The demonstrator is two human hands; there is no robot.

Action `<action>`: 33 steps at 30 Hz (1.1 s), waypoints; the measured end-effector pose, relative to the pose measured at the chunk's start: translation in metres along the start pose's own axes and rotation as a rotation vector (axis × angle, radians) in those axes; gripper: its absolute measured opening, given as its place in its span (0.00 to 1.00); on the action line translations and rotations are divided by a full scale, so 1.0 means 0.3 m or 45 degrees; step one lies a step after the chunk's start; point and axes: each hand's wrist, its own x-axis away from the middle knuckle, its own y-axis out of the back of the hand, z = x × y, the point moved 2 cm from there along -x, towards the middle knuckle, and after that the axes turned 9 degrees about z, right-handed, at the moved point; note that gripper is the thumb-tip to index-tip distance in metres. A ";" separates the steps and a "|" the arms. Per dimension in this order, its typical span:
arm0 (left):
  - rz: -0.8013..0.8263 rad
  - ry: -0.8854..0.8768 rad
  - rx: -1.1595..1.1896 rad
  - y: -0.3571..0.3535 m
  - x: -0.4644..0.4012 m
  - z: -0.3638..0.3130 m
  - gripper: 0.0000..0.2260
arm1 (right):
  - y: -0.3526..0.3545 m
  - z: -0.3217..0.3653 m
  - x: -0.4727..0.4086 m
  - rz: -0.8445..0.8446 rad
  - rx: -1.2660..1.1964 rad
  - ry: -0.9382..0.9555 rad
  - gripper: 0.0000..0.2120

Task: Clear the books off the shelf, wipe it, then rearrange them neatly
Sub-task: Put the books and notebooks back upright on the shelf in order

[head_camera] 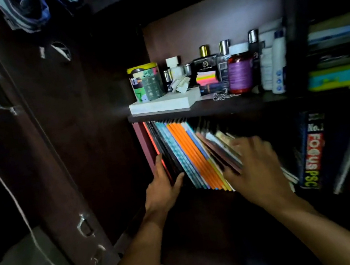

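Dark brown wood is filling most of the view: a tall cupboard (37, 138) with metal handles is standing on the left, and a set of shelves is sitting beside it on the right.

On the lower shelf, a row of thin books (187, 153) is leaning to the left, tucked just under the upper shelf (234, 103). A dark red book is standing at the left end, then black ones, then blue ones, then orange ones, then brownish ones. Further right, a thick book with big red letters (312, 150) is standing up, and more books are leaning beside it.

Both arms are reaching in from the bottom. The left hand (164, 189) is gripping the left end of the row, with the fingers behind the dark red and black books and the thumb pressing on the front. The right hand (254, 165) is looking blurry. Its grip is closing on the brownish books at the right end of the row, fingers curling over their edges.

On the upper shelf, a flat white box (164, 104) is lying with a colourful tin (146, 82) standing on it. Next to it, a red jar with a purple label (240, 69), white bottles (273, 61), small perfume bottles and a stack of bright sticky notes (206, 78) are crowding together.
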 end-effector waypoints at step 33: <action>-0.173 -0.412 -0.502 -0.154 -0.007 -0.163 0.64 | -0.258 -0.335 -0.141 0.718 -0.915 -0.271 0.55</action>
